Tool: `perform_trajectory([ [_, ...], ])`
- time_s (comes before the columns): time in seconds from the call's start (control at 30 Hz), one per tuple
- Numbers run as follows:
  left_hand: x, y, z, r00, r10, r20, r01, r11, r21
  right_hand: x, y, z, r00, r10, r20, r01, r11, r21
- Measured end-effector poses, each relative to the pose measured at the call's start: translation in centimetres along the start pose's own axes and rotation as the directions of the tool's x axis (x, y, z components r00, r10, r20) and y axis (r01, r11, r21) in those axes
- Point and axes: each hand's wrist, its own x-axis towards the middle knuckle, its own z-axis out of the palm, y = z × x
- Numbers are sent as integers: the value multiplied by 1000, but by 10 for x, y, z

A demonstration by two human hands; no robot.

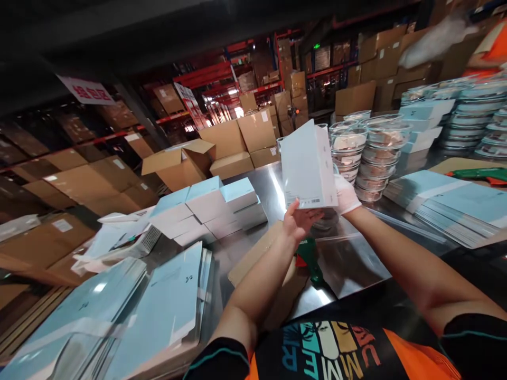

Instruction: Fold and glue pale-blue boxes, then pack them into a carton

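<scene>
A white carton box (304, 163) with small print and a barcode near its bottom edge is held up over the metal table. My left hand (299, 224), bare, grips the box's lower edge with the thumb on its front face. In a white glove, my right hand (346, 194) holds the box's right side; some of its fingers are hidden behind it. Below the hands, a green and red tool (311, 258) lies on a piece of brown cardboard (257, 253). Just right of the box stand stacks of clear round containers (378, 158).
Light-blue-topped white boxes (206, 206) are piled on the left. Bundles of flat blue cartons (158, 311) lie at the near left, and another bundle (455, 203) at right beside a second green tool (479, 173). Brown boxes (237, 140) stand behind. A person's orange clothing (489, 58) shows far right.
</scene>
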Motion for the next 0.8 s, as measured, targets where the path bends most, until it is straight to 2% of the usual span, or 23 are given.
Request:
perform_trajectory([
  [0.1, 9, -1, -5, 999, 41, -7, -41, 999, -12, 6, -4, -6, 988, 84, -129, -78, 996, 50],
  [0.2, 2, 2, -19, 992, 123, -20, -123, 992, 1, 23, -13, -26, 916, 226, -331, -199, 974, 112],
  [0.27, -13, 8, -34, 973, 229, -30, -227, 971, 70, 35, -26, -48, 866, 270, -422, -228, 962, 148],
  [0.33, -36, 19, -55, 932, 359, -45, -346, 921, 179, 42, -46, -72, 823, 232, -519, -159, 970, 182],
  [0.4, -65, 31, -82, 876, 478, -72, -436, 846, 307, 39, -71, -92, 795, 129, -593, 15, 973, 231],
  [0.43, -80, 36, -96, 844, 529, -85, -465, 802, 376, 34, -84, -99, 795, 72, -602, 114, 957, 265],
  [0.47, -96, 40, -110, 815, 570, -98, -477, 759, 443, 28, -99, -103, 818, 25, -575, 188, 933, 308],
  [0.5, -112, 43, -124, 794, 597, -112, -473, 723, 504, 21, -113, -105, 866, -3, -500, 212, 908, 363],
  [0.57, -141, 43, -149, 781, 606, -150, -415, 684, 600, 6, -141, -100, 975, -7, -223, 113, 877, 467],
  [0.6, -155, 40, -159, 785, 595, -172, -373, 676, 636, -1, -153, -95, 999, -4, -46, 25, 876, 482],
  [0.63, -166, 35, -167, 791, 582, -191, -334, 671, 662, -7, -163, -87, 992, -13, 128, -49, 885, 462],
  [0.67, -177, 30, -174, 795, 571, -204, -307, 669, 677, -14, -171, -79, 958, -42, 285, -84, 904, 418],
  [0.7, -186, 23, -179, 805, 557, -207, -285, 668, 687, -20, -177, -69, 912, -97, 400, -65, 925, 374],
  [0.73, -194, 16, -182, 819, 536, -204, -260, 665, 700, -28, -181, -58, 866, -165, 472, -7, 940, 342],
  [0.8, -206, 4, -186, 851, 484, -205, -187, 644, 742, -45, -179, -37, 807, -283, 518, 116, 936, 331],
])
